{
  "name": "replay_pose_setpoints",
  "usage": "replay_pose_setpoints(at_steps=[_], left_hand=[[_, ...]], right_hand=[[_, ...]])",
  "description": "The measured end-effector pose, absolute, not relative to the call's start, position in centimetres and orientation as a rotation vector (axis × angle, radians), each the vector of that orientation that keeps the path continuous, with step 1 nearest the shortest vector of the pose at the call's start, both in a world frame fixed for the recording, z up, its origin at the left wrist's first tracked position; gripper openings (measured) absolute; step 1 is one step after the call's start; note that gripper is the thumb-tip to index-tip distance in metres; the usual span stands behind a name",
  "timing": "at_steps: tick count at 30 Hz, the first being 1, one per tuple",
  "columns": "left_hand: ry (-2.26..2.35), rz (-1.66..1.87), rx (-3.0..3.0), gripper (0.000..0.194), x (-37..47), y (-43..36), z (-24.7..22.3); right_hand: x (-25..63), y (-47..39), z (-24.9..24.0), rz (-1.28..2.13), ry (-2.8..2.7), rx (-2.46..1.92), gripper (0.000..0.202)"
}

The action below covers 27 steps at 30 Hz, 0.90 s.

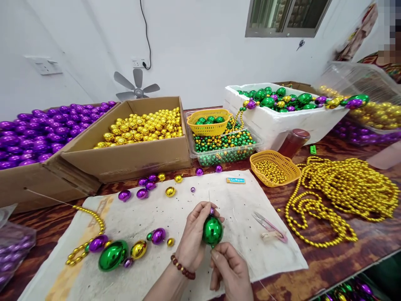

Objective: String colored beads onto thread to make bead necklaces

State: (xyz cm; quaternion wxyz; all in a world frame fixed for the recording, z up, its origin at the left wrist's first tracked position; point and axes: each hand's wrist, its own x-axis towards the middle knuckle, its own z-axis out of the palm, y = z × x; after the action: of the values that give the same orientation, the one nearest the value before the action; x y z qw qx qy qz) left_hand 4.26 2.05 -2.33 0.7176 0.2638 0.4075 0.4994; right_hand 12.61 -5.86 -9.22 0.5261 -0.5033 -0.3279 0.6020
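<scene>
My left hand (194,236), with a beaded bracelet on its wrist, holds a large shiny green ball (213,230) from the side. A small purple bead (212,211) sits at the ball's top by my left fingertips. Below the ball, my right hand (230,267) pinches at its lower end; what lies between those fingers is too small to make out. To the left on the white cloth (144,271) lies a strand with a big green ball (113,255), a gold ball (138,249), a purple ball (158,235) and small gold beads (90,214).
Cardboard boxes hold purple balls (37,133) and gold balls (147,125). Behind are a clear tray (224,154), a yellow basket (275,168) and a white foam box (282,121). Scissors (271,225) lie right, near piled gold bead strings (354,188). A person shows partly at upper right.
</scene>
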Motion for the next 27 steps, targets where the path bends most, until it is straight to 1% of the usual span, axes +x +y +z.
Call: replay_pose_setpoints(at_steps=[3, 6, 9, 12, 14, 18, 22, 25, 27], left_hand=[[0.963, 1.07, 0.69, 0.018, 4.9, 2.3, -2.4], [0.957, 0.896, 0.97, 0.015, 5.5, 2.3, -2.0], [0.936, 0.743, 1.257, 0.012, 6.5, 1.7, -1.7], [0.951, 0.64, 1.409, 0.011, 7.2, 1.2, -1.4], [0.953, 0.563, 1.452, 0.011, 7.2, 1.2, -1.1], [0.89, 0.514, 1.441, 0.014, 7.1, 1.8, -0.6], [0.791, 0.366, 1.47, 0.014, 6.5, 2.7, 0.0], [0.754, 0.263, 1.536, 0.015, 4.6, 3.9, 0.6], [0.802, 0.234, 1.677, 0.019, 2.6, 5.1, 0.9]], right_hand=[[15.5, -5.7, -7.9, 1.432, -0.801, -1.271, 0.035], [19.2, -4.5, -5.6, 1.215, -0.859, -1.37, 0.032], [21.9, -2.9, -4.2, 1.201, -0.87, -1.248, 0.023], [23.6, -2.1, -4.2, 1.117, -0.654, -1.085, 0.012], [24.0, -2.3, -4.6, 1.091, -0.53, -1.0, 0.011], [23.0, -3.3, -5.1, 1.273, -0.645, -0.996, 0.013], [22.4, -3.4, -4.3, 1.266, -0.582, -0.941, 0.009], [25.3, -3.4, -2.9, 1.296, -0.517, -0.921, 0.011], [28.6, -4.0, -1.9, 1.185, -0.563, -1.005, 0.013]])
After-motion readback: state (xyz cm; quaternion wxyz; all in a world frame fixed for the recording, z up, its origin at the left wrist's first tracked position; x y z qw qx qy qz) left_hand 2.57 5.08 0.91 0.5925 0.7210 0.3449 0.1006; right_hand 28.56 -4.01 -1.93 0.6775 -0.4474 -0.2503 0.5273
